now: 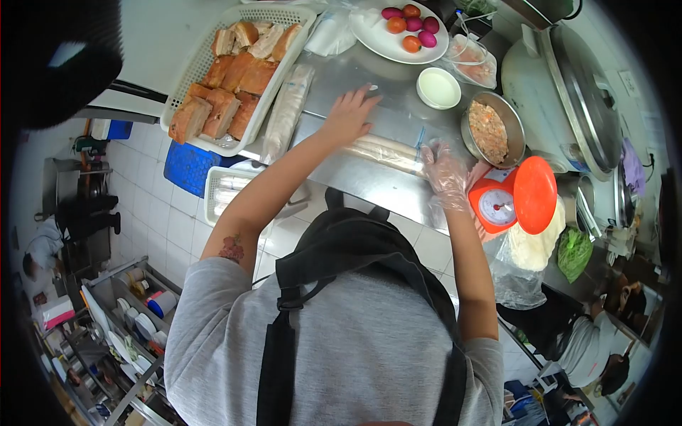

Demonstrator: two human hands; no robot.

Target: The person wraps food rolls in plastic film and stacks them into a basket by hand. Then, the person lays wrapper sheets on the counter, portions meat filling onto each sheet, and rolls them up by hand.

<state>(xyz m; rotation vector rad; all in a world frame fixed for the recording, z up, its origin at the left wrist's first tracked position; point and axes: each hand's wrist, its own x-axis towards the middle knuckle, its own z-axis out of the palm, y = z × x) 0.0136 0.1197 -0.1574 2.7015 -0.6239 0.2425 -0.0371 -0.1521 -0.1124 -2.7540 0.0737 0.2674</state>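
Note:
My left hand (351, 113) is bare and lies over the steel table (348, 74), fingers spread. By its fingertips is a small white scrap (373, 87). Below the palm, a long pale roll in clear plastic wrap (387, 154) stretches along the table's near side. At the roll's right end is my right hand (445, 172), in a loose clear plastic glove. Its fingers look extended over that end; the glove blurs their edges. Just right of it stands an orange kitchen scale (495, 206) with a round dial, beside a steel bowl of minced filling (489, 133).
At left, a white basket (168, 112) holds browned meat blocks beside another wrapped roll (287, 113). A plate (364, 35) of purple and orange eggs and a pale bowl (438, 89) are farther back. A large lidded pot (547, 106) stands right. Another person (582, 344) is at lower right.

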